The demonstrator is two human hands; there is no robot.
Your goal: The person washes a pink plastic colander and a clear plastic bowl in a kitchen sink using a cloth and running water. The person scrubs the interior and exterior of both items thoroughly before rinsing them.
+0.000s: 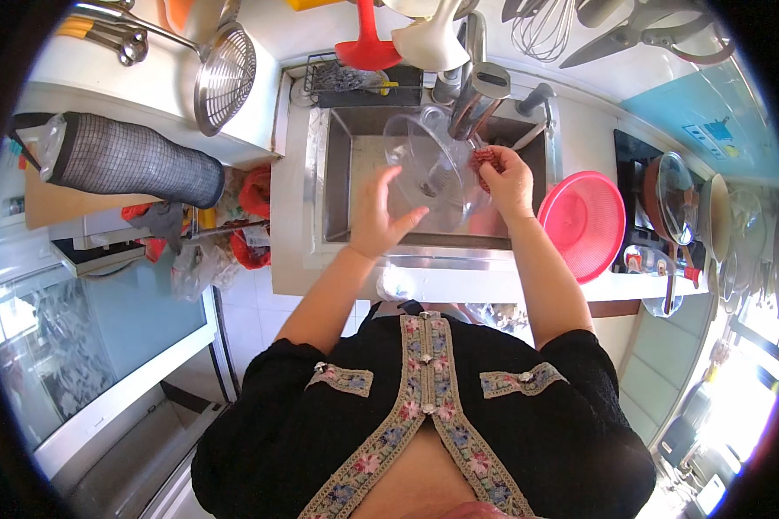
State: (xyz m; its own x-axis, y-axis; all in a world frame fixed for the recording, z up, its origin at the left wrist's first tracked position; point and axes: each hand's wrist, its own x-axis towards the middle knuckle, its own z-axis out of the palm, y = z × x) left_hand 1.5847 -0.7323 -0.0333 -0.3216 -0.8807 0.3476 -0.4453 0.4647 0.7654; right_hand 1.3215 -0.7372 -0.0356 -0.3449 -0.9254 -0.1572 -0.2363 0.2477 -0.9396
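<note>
Over a steel sink I see both my hands. My right hand pinches a red mesh scrubbing cloth at the right side of a clear transparent bowl. The bowl is tilted above the basin, under the chrome faucet. My left hand is at the bowl's left side with thumb and fingers spread apart; whether it touches the bowl is unclear. A pink plastic colander stands on the counter, right of my right forearm.
A wire caddy sits behind the sink. Red ladle, white ladle, whisk and scissors hang at the back. At left are a skimmer and a mesh bag; at right, a lidded pan.
</note>
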